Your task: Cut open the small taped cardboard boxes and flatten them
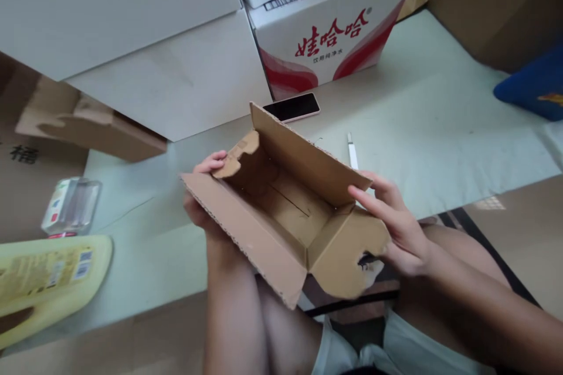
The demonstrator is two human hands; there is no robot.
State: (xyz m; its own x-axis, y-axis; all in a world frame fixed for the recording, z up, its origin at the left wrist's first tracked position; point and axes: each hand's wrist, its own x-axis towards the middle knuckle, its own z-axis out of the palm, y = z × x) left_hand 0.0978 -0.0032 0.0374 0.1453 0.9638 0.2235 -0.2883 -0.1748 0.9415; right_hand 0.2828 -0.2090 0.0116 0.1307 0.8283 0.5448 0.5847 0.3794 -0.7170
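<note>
Between my two hands a small brown cardboard box (290, 205) is held tilted over the table's near edge, its flaps spread and its inside bare. My left hand (203, 190) wraps round the far-left end, by a flap with a notched edge. At the right end my right hand (396, 222) grips the corner, fingers along the long upright flap and the palm by a torn short flap with a ragged hole. A thin white tool with a metal tip (352, 150), its kind unclear, lies on the table just behind the box, partly hidden by it.
A phone (294, 107) lies behind the box, before a red-and-white carton (329, 41) and large white boxes (176, 82). On the left are a yellow bottle (53, 281), a clear plastic pack (73, 206) and a folded carton (105, 129). Something blue (534, 85) stands at right.
</note>
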